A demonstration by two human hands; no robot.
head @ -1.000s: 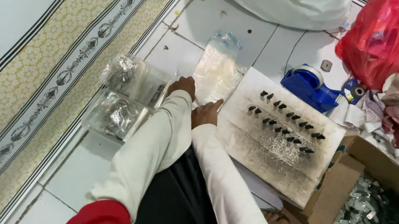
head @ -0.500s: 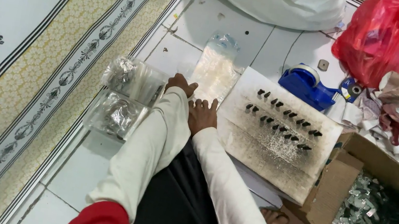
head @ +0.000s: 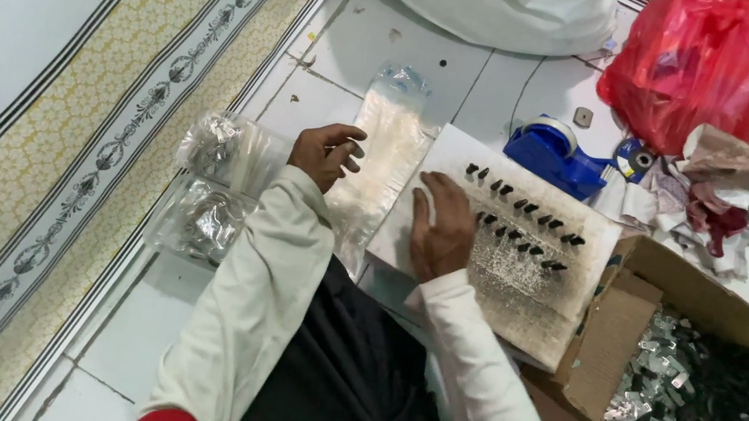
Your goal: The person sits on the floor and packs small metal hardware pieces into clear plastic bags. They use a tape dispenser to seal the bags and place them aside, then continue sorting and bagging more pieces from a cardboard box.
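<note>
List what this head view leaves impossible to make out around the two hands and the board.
- Left hand: fingers curled, so any grip is hidden.
- Small dark pieces on the white board: too small to identify.
- Cardboard box: cut off by the right and bottom edges.
- Filled clear bags: contents blurred by glare.

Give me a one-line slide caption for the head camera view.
Left hand touches a clear plastic bag while right hand rests on a white board with rows of small dark pieces.

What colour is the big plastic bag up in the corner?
The plastic bag is bright red, knotted at the top. The head view shows it at the upper right.
</note>
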